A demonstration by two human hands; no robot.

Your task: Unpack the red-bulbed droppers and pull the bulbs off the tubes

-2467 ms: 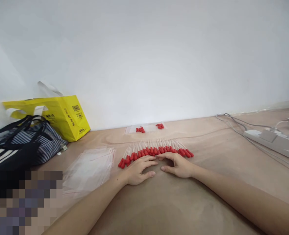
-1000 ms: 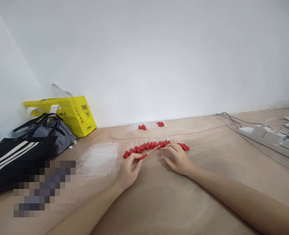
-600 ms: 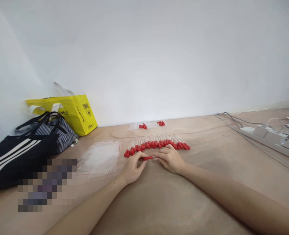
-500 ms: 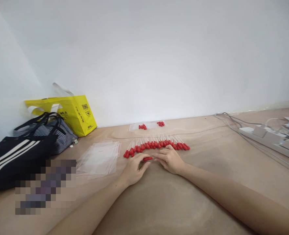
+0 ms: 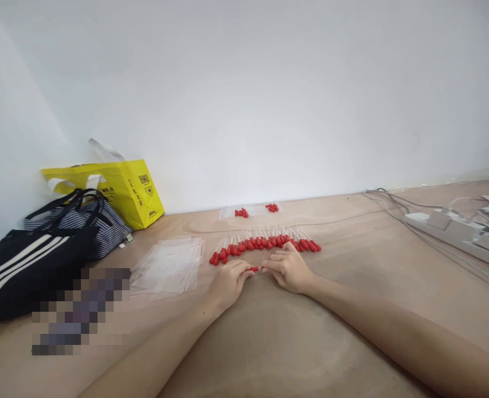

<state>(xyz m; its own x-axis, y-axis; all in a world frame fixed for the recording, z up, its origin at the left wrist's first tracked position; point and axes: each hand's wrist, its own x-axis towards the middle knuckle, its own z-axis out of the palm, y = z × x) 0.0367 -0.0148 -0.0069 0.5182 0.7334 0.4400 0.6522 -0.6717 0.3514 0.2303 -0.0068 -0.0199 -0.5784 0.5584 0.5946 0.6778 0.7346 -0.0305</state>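
Note:
A row of several thin clear droppers with red bulbs (image 5: pixel 264 244) lies across the wooden surface in front of me. My left hand (image 5: pixel 227 281) is closed around the red bulb of one dropper (image 5: pixel 255 269), which sticks out toward the right. My right hand (image 5: pixel 288 269) pinches the other end of that same dropper with its fingertips. Both hands rest on the surface just in front of the row.
A stack of clear plastic bags (image 5: pixel 167 265) lies left of my hands. Two filled bags with red bulbs (image 5: pixel 252 210) sit by the wall. A yellow bag (image 5: pixel 120 190) and a striped dark bag (image 5: pixel 49 249) stand at left. A power strip with cables (image 5: pixel 451 229) lies at right.
My left hand picked one dropper out of the row and brought it down in front. My right hand came over and pinched its other end. The bulb has slid deeper into my left hand.

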